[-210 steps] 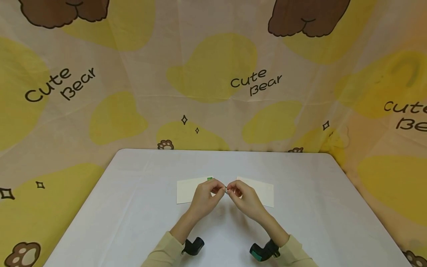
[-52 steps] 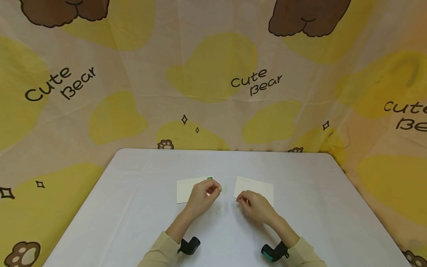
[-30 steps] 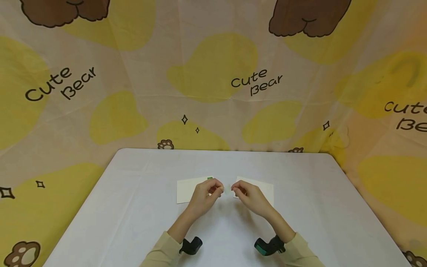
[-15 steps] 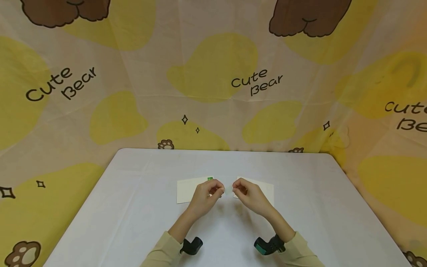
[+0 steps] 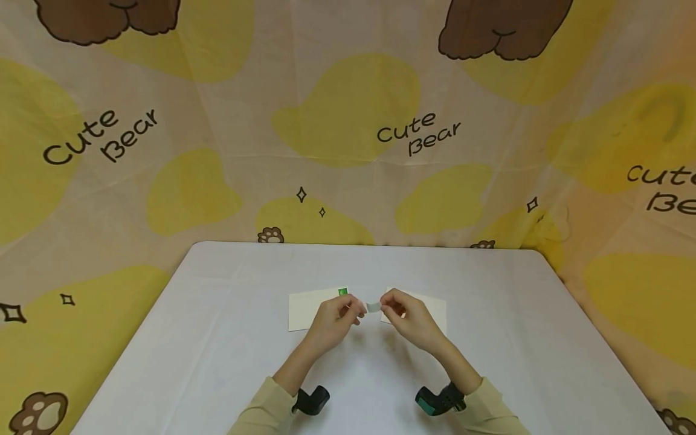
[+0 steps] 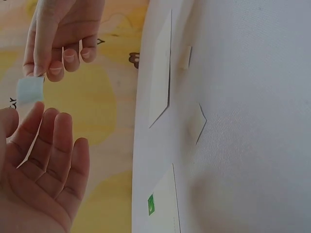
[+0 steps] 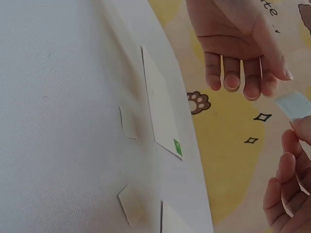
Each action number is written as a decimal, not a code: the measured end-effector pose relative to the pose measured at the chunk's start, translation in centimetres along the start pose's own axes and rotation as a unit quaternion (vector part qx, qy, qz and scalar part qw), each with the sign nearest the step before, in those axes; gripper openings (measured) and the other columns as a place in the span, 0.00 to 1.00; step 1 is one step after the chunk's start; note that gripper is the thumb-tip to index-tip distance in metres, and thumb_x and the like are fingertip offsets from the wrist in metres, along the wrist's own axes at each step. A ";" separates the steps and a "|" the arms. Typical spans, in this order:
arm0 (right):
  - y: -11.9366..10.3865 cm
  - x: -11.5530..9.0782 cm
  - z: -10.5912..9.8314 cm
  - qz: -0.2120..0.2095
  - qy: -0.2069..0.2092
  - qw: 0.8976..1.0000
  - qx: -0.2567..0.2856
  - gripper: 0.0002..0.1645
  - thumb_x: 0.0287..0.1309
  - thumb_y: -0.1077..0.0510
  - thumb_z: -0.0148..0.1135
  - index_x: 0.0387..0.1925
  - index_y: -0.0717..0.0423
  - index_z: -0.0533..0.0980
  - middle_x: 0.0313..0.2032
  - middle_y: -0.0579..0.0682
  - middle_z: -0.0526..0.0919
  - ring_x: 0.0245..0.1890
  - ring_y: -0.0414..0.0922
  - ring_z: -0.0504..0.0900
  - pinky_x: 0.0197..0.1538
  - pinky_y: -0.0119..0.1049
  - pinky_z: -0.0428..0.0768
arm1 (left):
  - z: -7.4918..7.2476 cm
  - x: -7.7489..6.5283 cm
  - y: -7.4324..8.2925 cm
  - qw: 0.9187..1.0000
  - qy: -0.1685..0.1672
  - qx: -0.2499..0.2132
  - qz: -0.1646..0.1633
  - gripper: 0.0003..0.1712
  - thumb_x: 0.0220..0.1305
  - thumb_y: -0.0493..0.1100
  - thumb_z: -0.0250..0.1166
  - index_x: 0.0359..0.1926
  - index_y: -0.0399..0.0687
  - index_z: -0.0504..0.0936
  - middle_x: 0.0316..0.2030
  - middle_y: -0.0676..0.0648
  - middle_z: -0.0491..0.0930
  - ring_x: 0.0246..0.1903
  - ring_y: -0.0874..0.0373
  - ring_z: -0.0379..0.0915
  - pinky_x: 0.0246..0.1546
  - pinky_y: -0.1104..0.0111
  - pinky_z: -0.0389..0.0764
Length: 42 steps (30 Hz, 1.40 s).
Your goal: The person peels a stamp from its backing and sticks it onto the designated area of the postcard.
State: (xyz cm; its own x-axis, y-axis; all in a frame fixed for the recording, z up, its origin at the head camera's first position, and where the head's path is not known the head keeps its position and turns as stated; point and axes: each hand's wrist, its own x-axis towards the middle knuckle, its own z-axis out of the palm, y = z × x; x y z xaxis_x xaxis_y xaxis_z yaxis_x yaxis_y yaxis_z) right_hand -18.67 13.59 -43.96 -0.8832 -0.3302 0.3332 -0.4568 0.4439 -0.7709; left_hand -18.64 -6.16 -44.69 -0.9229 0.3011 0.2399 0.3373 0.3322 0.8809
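Note:
My right hand pinches a small pale, slightly curved piece between thumb and index finger, up above the table. It resembles the back of a sticker or stamp. My left hand is beside its other end, fingers loosely bent and spread, the index fingertip right at the edge of the piece in the left wrist view. Beyond my left hand lies a white card with a green stamp-like square at its upper right corner. A plain white card lies partly hidden behind my right hand.
Two small paper scraps lie on the white table between me and the cards; the head view has them hidden. A printed cloth hangs behind the table's far edge.
My right hand went from low by the right card up to my left hand. Since half a second ago, my left fingers have loosened and the pale piece shows more between the hands.

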 end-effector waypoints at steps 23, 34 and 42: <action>0.8 0.0 0.1 -0.088 0.005 0.996 0.001 0.05 0.56 0.64 0.61 0.34 0.52 0.77 0.29 0.41 0.76 0.27 0.36 0.71 0.33 0.28 0.75 | -0.1 0.3 0.3 0.991 -0.067 -0.075 -0.092 0.24 0.69 0.51 0.50 0.26 0.40 0.82 0.25 0.49 0.80 0.26 0.61 0.77 0.37 0.54 0.81; 0.8 0.0 0.2 -0.090 0.017 0.996 -0.016 0.11 0.52 0.69 0.61 0.33 0.51 0.76 0.30 0.44 0.78 0.28 0.36 0.72 0.32 0.28 0.75 | -0.3 0.1 0.7 0.987 -0.085 -0.083 -0.104 0.17 0.64 0.48 0.58 0.34 0.37 0.83 0.33 0.40 0.82 0.28 0.60 0.78 0.40 0.54 0.80; -1.3 -0.1 0.0 -0.079 0.024 0.996 -0.031 0.10 0.50 0.74 0.60 0.33 0.59 0.75 0.28 0.48 0.78 0.26 0.41 0.72 0.32 0.28 0.75 | -1.2 -0.5 3.6 0.987 -0.088 -0.076 -0.109 0.10 0.62 0.40 0.59 0.34 0.37 0.82 0.30 0.40 0.81 0.29 0.56 0.77 0.39 0.53 0.79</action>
State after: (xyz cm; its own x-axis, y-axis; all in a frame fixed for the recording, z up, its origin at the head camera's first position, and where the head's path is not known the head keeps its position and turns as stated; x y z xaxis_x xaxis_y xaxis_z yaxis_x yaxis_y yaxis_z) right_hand -18.03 13.08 -43.01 -0.8026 -0.3607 0.4751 -0.5956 0.4406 -0.6717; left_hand -17.21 -6.17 -41.14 -0.9195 0.3922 -0.0261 0.0892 0.2727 0.9580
